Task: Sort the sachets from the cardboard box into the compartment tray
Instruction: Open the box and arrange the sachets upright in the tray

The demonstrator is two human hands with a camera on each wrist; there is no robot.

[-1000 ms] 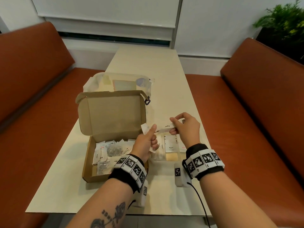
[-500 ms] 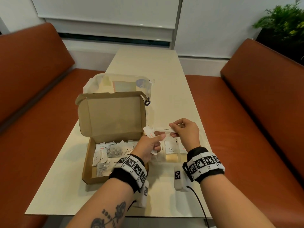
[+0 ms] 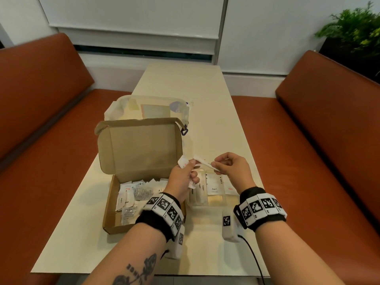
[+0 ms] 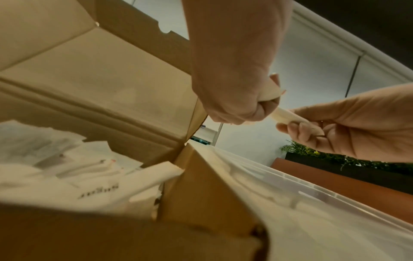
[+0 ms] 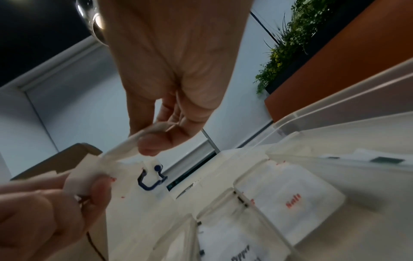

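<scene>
The open cardboard box [image 3: 109, 212] at the left holds several white sachets [image 3: 133, 192]. To its right stands the clear compartment tray [image 3: 207, 207], with sachets marked Sugar, Pepper and Salt in separate sections. Above the tray's far end, my left hand [image 3: 191, 163] grips a small bunch of sachets [image 5: 85, 174]. My right hand [image 3: 215, 166] pinches the right end of a long white stick sachet [image 3: 202, 161] whose other end is in the left hand's bunch. The wrist views show the same stick sachet [image 4: 288, 117] [image 5: 125, 146] stretched between the two hands.
A clear plastic lidded case [image 3: 148, 108] with a blue latch [image 3: 184, 131] lies behind the box's raised lid [image 3: 139, 147]. Orange benches flank the narrow cream table [image 3: 205, 95]. A plant [image 3: 353, 27] stands at the far right.
The stick sachet between my hands has turned and tilted, its right end now lower. Both hands stay over the tray's far end, close together.
</scene>
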